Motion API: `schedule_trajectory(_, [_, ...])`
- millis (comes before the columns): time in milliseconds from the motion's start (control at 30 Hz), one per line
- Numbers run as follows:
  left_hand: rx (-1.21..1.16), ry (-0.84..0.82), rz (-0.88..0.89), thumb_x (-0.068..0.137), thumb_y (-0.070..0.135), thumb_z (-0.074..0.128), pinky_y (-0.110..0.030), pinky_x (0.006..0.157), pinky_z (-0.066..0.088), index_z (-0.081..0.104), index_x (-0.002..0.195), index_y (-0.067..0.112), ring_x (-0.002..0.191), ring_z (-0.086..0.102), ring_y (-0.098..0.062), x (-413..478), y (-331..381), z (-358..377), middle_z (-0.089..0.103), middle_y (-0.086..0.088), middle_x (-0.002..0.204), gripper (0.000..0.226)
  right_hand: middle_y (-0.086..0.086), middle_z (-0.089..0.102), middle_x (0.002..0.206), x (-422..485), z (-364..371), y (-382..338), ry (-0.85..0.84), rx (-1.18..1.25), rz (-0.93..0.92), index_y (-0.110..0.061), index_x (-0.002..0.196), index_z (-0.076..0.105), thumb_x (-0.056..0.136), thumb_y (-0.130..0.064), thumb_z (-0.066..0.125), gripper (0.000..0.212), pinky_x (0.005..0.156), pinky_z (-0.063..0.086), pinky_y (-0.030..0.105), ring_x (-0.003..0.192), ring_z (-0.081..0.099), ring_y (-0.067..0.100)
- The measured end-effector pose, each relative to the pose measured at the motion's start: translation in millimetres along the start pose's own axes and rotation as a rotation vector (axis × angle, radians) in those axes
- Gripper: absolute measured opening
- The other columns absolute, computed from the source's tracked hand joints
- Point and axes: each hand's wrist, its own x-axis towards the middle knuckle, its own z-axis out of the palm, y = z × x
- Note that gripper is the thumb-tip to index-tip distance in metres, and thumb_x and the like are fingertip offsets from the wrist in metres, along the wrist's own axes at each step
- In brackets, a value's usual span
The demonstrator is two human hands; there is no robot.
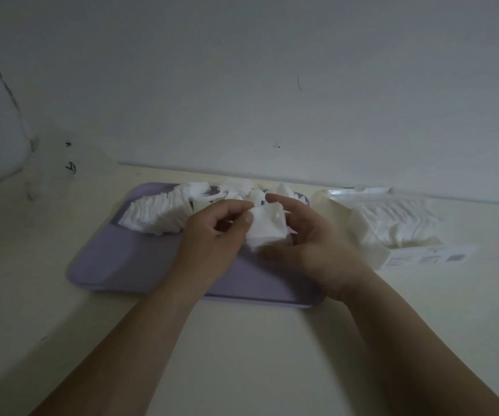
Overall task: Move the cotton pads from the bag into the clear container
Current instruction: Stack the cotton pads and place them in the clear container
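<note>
At the far left, where the cream tabletop (242, 355) meets the pale wall (242, 70), stands a faint translucent shape (51, 163) with small dark marks on it, too blurred to tell what it is. To its right a flat lilac plastic tray with rounded corners (116, 265) lies on the tabletop, its far edge near the wall. On the tray's far left part a long row of white square cotton pads (152, 216) lies fanned and leaning, and more loose white pads (236, 187) are scattered along the far rim.

Over the middle of the tray the left hand (212, 235) has its fingers curled in and its thumb pressed on the left side of a small stack of white cotton pads (267, 229). The right hand (314, 235) cups the same stack from the other side, fingers bent over its far edge and thumb under its near corner, so both hands grasp it together. Whether the stack touches the tray cannot be told.

Just beside the tray's right end an opened cream-tinted plastic bag (340, 216) lies on the tabletop with a packed row of white pads (392, 219) inside it. A printed label strip (431, 256) runs along its near edge.
</note>
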Motion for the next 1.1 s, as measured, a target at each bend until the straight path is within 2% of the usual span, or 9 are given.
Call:
schedule_trajectory(167, [-0.006, -0.05, -0.036, 0.097, 0.015, 0.069, -0.024, 0.074, 0.055, 0.077, 0.094, 0.019, 0.081, 0.068, -0.01, 0, 3, -2, 0.078, 0.0, 0.092, 0.009, 0.0, 0.074, 0.124, -2, 2, -3, 0.061, -0.129, -0.031, -0.019, 0.132, 0.068, 0.078, 0.008, 0.083, 0.062, 0.088, 0.063, 0.04, 0.106, 0.075, 0.02])
schedule_trajectory(333, [0.053, -0.083, -0.003, 0.097, 0.015, 0.069, -0.018, 0.062, 0.048, 0.076, 0.087, 0.02, 0.065, 0.059, -0.003, -1, 2, -1, 0.072, 0.008, 0.076, 0.013, 0.001, 0.073, 0.129, -1, 0, 0, 0.082, -0.172, -0.033, -0.018, 0.137, 0.064, 0.077, 0.008, 0.086, 0.069, 0.088, 0.058, 0.025, 0.113, 0.072, 0.014])
schedule_trajectory(500, [0.159, -0.068, 0.087, 0.095, 0.015, 0.071, -0.024, 0.071, 0.053, 0.076, 0.097, 0.023, 0.077, 0.066, -0.011, 1, -3, -1, 0.073, 0.005, 0.09, 0.009, 0.004, 0.07, 0.133, -1, 2, 4, -0.02, -0.051, 0.042, -0.026, 0.14, 0.061, 0.07, -0.005, 0.085, 0.077, 0.103, 0.057, 0.045, 0.122, 0.068, 0.029])
schedule_trajectory(600, [0.151, -0.105, 0.056, 0.09, 0.014, 0.078, -0.017, 0.073, 0.052, 0.073, 0.112, 0.026, 0.079, 0.066, -0.008, -1, -4, 1, 0.071, 0.007, 0.102, 0.026, 0.012, 0.07, 0.129, 0, 2, 5, 0.025, 0.036, 0.029, -0.017, 0.139, 0.061, 0.087, 0.006, 0.073, 0.058, 0.097, 0.06, 0.045, 0.122, 0.068, 0.036])
schedule_trajectory(700, [0.097, -0.18, -0.044, 0.081, 0.016, 0.087, -0.018, 0.07, 0.054, 0.066, 0.127, 0.029, 0.075, 0.064, -0.006, -1, -6, 2, 0.069, 0.007, 0.112, 0.052, 0.006, 0.074, 0.118, 0, 1, 4, 0.059, -0.014, -0.035, -0.016, 0.139, 0.06, 0.084, 0.009, 0.063, 0.06, 0.099, 0.058, 0.039, 0.113, 0.071, 0.028])
schedule_trajectory(800, [0.195, -0.19, 0.045, 0.079, 0.016, 0.089, -0.018, 0.066, 0.051, 0.072, 0.1, 0.035, 0.067, 0.061, -0.007, -2, -8, 0, 0.071, 0.017, 0.087, 0.032, -0.006, 0.074, 0.112, -2, 4, 1, 0.092, -0.189, -0.075, -0.019, 0.138, 0.06, 0.083, -0.002, 0.062, 0.058, 0.092, 0.054, 0.027, 0.104, 0.07, 0.014])
schedule_trajectory(900, [0.265, -0.185, 0.054, 0.073, 0.028, 0.092, -0.022, 0.059, 0.04, 0.069, 0.078, 0.028, 0.058, 0.046, -0.006, -1, -12, -1, 0.056, 0.015, 0.063, 0.024, -0.008, 0.071, 0.121, -2, 4, 3, 0.121, -0.379, -0.085, -0.03, 0.136, 0.059, 0.082, -0.001, 0.061, 0.062, 0.1, 0.055, 0.034, 0.111, 0.069, 0.01])
schedule_trajectory(1000, [0.262, -0.256, 0.03, 0.064, 0.044, 0.091, -0.027, 0.056, 0.034, 0.072, 0.085, 0.021, 0.057, 0.036, -0.006, 0, -15, -2, 0.047, 0.01, 0.062, 0.037, -0.005, 0.062, 0.137, -1, 4, 3, 0.09, -0.244, 0.021, -0.034, 0.139, 0.053, 0.07, -0.007, 0.069, 0.077, 0.111, 0.049, 0.034, 0.13, 0.061, 0.011])
schedule_trajectory(1100, [0.264, -0.261, -0.015, 0.07, 0.025, 0.095, -0.024, 0.058, 0.04, 0.072, 0.101, 0.025, 0.056, 0.042, -0.005, -1, -10, -3, 0.05, 0.008, 0.062, 0.038, -0.002, 0.061, 0.141, -1, 7, -2, 0.097, -0.046, 0.101, -0.025, 0.143, 0.054, 0.084, 0.002, 0.073, 0.068, 0.114, 0.047, 0.034, 0.136, 0.056, 0.012])
